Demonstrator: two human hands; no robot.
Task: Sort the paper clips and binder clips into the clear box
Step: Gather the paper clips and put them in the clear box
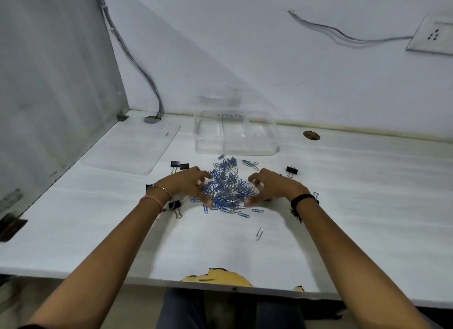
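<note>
A heap of blue and silver paper clips (228, 184) lies on the white desk in front of the clear box (235, 147), which has several compartments and stands open. My left hand (188, 184) cups the heap's left side and my right hand (269, 185) cups its right side, fingers curled and spread around the clips. Black binder clips lie scattered: two at the left (180, 166), one at the right (291, 171), one near my left wrist (176, 206). A lone silver paper clip (259, 234) lies nearer to me.
The box's clear lid (130, 152) lies flat at the left. Cable holes (311, 135) are in the desk near the wall; cables (137, 59) run down the corner. The desk's front edge (218, 277) is chipped. A grey partition stands at the left.
</note>
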